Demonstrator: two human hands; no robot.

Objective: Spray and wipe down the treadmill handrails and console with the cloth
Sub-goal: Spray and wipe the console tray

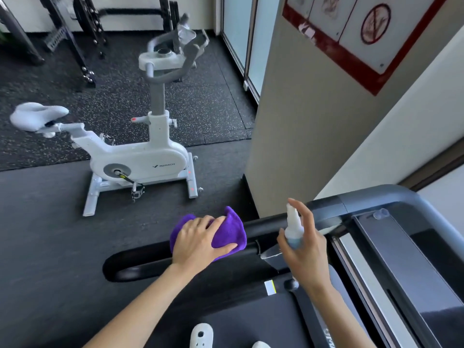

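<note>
On the dark gym floor stand one treadmill (391,247) and, well to its left, one white exercise bike (135,156). One black handrail (155,254) runs lengthwise left to right. One purple cloth (229,229) lies on it, pressed by the left hand (200,243), fingers spread flat. The right hand (305,244) grips one spray bottle (293,228), upright, nozzle up, beside the cloth.

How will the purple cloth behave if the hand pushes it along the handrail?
The purple cloth looks soft and floppy: it drapes over the black handrail under the left hand. It would probably slide and bunch, not roll. It seems light for its size.
</note>
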